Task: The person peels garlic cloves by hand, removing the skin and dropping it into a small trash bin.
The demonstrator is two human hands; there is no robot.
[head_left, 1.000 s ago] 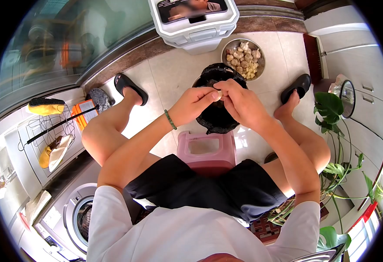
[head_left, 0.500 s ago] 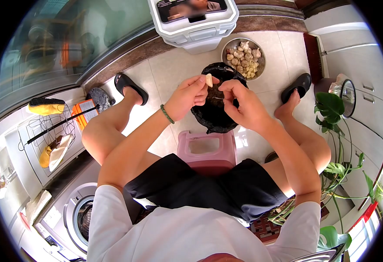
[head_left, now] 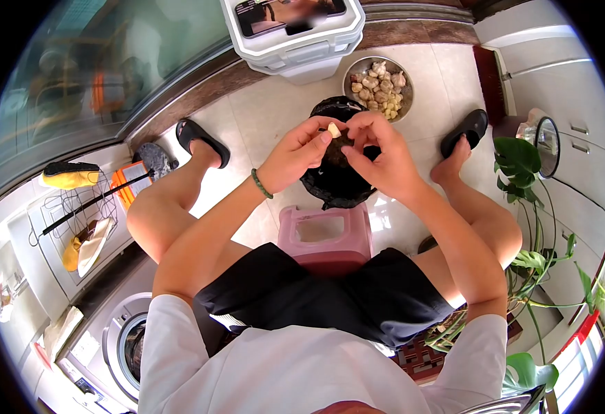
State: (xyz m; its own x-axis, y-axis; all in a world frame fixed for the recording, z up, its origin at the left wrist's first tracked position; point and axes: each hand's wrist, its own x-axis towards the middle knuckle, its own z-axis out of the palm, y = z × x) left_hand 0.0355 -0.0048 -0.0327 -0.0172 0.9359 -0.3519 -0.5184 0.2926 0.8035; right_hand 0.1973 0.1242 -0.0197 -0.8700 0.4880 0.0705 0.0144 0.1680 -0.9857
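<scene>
Between the thumb and fingers of my left hand (head_left: 298,153) is a pale peeled garlic clove (head_left: 334,130). Close to its right, my right hand (head_left: 379,153) has its thumb and fingers apart, with nothing visible between them. Both hands are over a bin lined with a black bag (head_left: 337,192), which has brownish scraps inside, partly hidden by the hands. Beyond the bin, a metal bowl (head_left: 408,96) holds several garlic bulbs (head_left: 378,83) and pale cloves (head_left: 388,107).
A pink plastic stool (head_left: 324,241) stands between my legs. Beyond the bin is a grey-white container (head_left: 302,52) with a phone (head_left: 275,19) on top. Plants (head_left: 519,160) and cabinets are on the right; a rack (head_left: 75,207) and washing machine (head_left: 133,345) are on the left.
My hands were together around the clove, then parted, with the clove in my left fingers. Now my right hand is nearer the clove again, its fingers higher. The view has shifted slightly.
</scene>
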